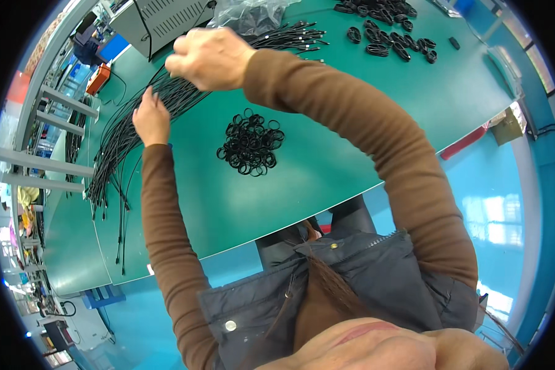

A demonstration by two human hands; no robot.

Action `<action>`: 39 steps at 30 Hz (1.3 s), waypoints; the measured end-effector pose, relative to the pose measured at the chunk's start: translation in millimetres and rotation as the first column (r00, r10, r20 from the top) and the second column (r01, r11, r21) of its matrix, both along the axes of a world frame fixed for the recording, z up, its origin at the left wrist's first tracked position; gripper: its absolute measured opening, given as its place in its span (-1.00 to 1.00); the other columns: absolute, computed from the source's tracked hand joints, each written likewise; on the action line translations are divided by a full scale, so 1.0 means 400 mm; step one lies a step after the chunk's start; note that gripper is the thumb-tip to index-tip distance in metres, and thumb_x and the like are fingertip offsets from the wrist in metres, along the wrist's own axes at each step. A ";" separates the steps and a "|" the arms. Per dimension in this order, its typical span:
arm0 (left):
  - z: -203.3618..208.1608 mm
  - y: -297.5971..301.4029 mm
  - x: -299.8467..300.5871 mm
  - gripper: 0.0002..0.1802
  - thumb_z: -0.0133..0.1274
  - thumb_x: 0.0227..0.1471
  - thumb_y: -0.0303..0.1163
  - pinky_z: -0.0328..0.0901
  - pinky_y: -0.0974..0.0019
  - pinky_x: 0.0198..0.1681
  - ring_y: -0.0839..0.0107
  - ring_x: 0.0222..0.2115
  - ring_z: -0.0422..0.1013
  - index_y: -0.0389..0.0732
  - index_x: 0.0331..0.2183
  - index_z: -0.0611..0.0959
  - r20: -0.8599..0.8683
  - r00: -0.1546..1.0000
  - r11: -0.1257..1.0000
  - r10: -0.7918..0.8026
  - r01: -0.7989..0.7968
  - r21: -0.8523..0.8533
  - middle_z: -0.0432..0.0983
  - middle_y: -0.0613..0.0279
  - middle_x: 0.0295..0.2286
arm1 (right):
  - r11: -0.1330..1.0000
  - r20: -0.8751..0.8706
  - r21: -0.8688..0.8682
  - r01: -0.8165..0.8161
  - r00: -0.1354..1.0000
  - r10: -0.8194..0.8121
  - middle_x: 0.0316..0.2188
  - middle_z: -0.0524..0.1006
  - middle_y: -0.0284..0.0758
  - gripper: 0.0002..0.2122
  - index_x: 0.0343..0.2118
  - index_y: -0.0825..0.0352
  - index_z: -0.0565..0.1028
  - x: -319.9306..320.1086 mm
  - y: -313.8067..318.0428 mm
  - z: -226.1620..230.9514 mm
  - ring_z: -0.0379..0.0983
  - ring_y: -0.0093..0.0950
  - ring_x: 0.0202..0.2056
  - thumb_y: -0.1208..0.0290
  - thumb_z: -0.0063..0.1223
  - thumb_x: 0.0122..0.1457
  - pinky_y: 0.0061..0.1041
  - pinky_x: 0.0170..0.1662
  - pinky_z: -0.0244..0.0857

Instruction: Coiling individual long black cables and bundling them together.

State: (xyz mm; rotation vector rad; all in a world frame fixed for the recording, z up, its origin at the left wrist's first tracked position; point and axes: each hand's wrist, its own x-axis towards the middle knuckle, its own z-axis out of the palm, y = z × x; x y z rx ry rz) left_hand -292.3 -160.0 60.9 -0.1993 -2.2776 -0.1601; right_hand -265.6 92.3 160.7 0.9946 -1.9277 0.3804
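A long bundle of thin black cables [116, 143] lies across the left part of the green table, their plug ends spread at both sides. My left hand [152, 118] is at the middle of this bundle, fingers apart and reaching over the cables. Farther along, my right hand [211, 59] is over the bundle's far part with its fingers curled together. Whatever those fingers pinch is hidden from this side. A heap of small black rings [251, 145] rests on the table to the right of the left hand, touched by neither hand.
Several coiled black cables [388, 44] lie at the far right of the green table [327, 148]. At the back stand a grey vented metal box [166, 28] and a clear plastic bag [253, 17]. An orange box [98, 79] and a metal frame [49, 161] flank the left side.
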 end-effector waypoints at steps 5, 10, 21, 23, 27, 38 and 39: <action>0.063 -0.258 -0.071 -0.76 -0.12 0.15 -0.18 0.35 0.02 -0.45 -0.02 -0.53 0.46 -0.04 -0.29 0.59 -0.008 0.958 0.956 0.287 -0.287 -0.067 0.58 0.12 -0.49 | 0.985 -0.190 -0.009 0.172 0.967 -0.170 -0.56 0.42 -0.42 -0.93 -0.45 0.17 0.54 0.125 0.293 0.079 0.31 -0.49 -0.62 0.49 0.12 -0.02 -0.52 -0.53 0.29; 0.283 -0.173 0.056 -0.69 -0.17 0.20 -0.10 0.36 0.05 -0.46 -0.01 -0.54 0.48 -0.04 -0.29 0.59 -0.127 0.989 0.977 0.077 -0.100 -0.186 0.59 0.13 -0.49 | 0.940 -0.080 -0.098 0.326 0.939 -0.334 -0.37 0.57 -0.42 -0.84 -0.27 0.28 0.58 0.292 0.775 0.047 0.42 -0.52 -0.51 0.60 0.13 0.06 -0.61 -0.41 0.31; 0.378 -0.092 0.120 -0.55 -0.21 0.19 0.04 0.34 0.09 -0.50 0.03 -0.55 0.47 -0.09 -0.35 0.60 -0.087 0.927 0.910 0.364 -0.374 -0.180 0.58 0.13 -0.52 | 0.598 0.407 -0.021 0.802 0.553 -0.727 -0.43 0.56 -0.36 -0.86 -0.26 0.21 0.53 0.549 1.089 -0.280 0.47 -0.31 -0.45 0.34 0.02 0.16 -0.40 -0.35 0.32; 0.429 -0.041 0.185 -0.55 -0.19 0.19 0.03 0.33 0.09 -0.50 0.03 -0.57 0.46 -0.11 -0.36 0.61 -0.064 0.942 0.918 0.328 -0.334 -0.212 0.57 0.12 -0.53 | 0.529 0.549 0.035 0.848 0.426 -0.719 -0.39 0.58 -0.30 -0.84 -0.23 0.21 0.53 0.576 1.080 -0.315 0.49 -0.23 -0.40 0.34 -0.01 0.17 -0.35 -0.29 0.35; 0.454 0.180 0.294 -0.59 -0.10 0.16 -0.04 0.30 0.11 -0.53 0.04 -0.61 0.42 -0.17 -0.43 0.61 0.142 0.990 0.978 0.023 0.007 -0.209 0.53 0.06 -0.60 | 0.442 0.601 0.309 0.842 0.187 -0.777 -0.23 0.56 -0.27 -0.79 -0.16 0.17 0.52 0.627 1.171 -0.389 0.49 -0.24 -0.26 0.39 -0.01 0.14 -0.34 -0.16 0.38; 0.285 0.429 0.586 -0.66 -0.04 0.16 -0.29 0.25 0.33 -0.65 0.27 -0.76 0.32 -0.36 -0.50 0.59 0.658 0.544 0.842 -0.521 0.454 0.292 0.44 0.17 -0.70 | 0.905 0.626 -0.423 0.053 0.740 0.249 -0.31 0.56 -0.29 -0.76 -0.14 0.36 0.49 0.601 0.334 -0.120 0.41 -0.51 -0.57 0.47 0.11 0.12 -0.59 -0.48 0.29; 0.270 0.405 0.601 -0.68 -0.05 0.17 -0.30 0.21 0.36 -0.66 0.33 -0.77 0.28 -0.35 -0.48 0.59 0.690 0.329 0.757 -0.644 0.406 0.513 0.39 0.22 -0.72 | 0.900 0.590 -0.436 0.013 0.759 0.275 -0.37 0.56 -0.32 -0.80 -0.18 0.36 0.51 0.591 0.336 -0.121 0.37 -0.53 -0.62 0.48 0.11 0.12 -0.60 -0.52 0.26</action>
